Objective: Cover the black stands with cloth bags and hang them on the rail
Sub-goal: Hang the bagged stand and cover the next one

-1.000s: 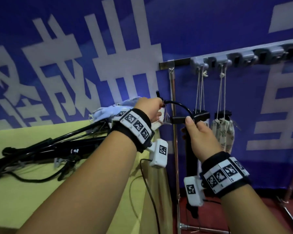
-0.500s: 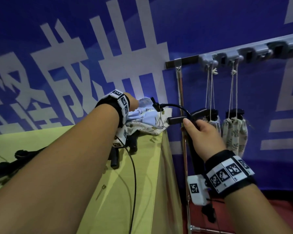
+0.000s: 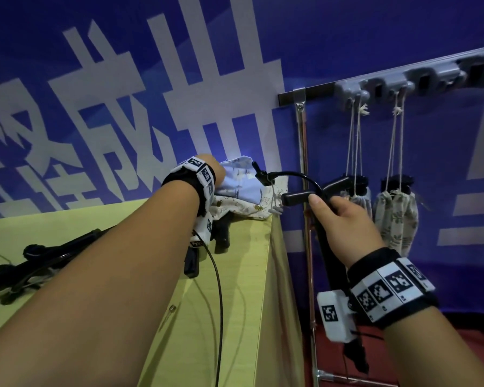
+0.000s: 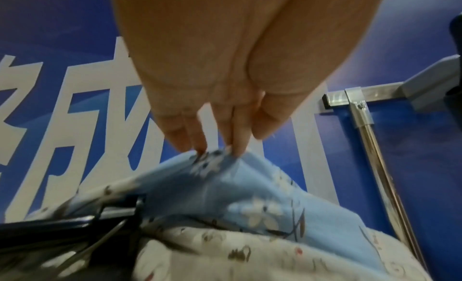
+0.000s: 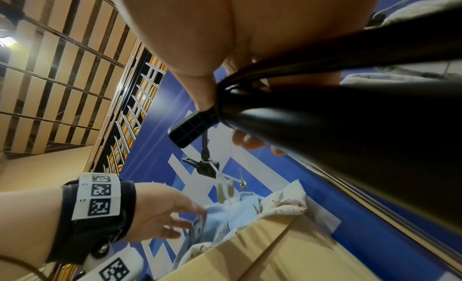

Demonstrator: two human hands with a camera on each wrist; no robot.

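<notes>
My right hand (image 3: 334,209) grips a black stand (image 3: 329,247) upright beside the table's right edge. The stand's curved neck ends in a small clip (image 3: 260,174) over the cloth pile, also seen from below (image 5: 203,166). My left hand (image 3: 218,171) reaches to the pile at the table's far corner. Its straight fingertips (image 4: 217,149) touch the light blue bag (image 4: 250,196), which lies on a cream floral bag (image 3: 241,209). Two covered stands (image 3: 396,219) hang by strings from the grey rail (image 3: 319,89).
More black stands (image 3: 39,263) lie on the yellow-green table (image 3: 241,289) at the left. A thin black cable (image 3: 218,289) crosses the tabletop. The rack's metal upright (image 3: 305,163) stands just right of the table edge. A blue banner fills the background.
My left hand has left the stand's neck and moved left to the cloth pile on the table corner. My right hand still holds the stand in about the same place.
</notes>
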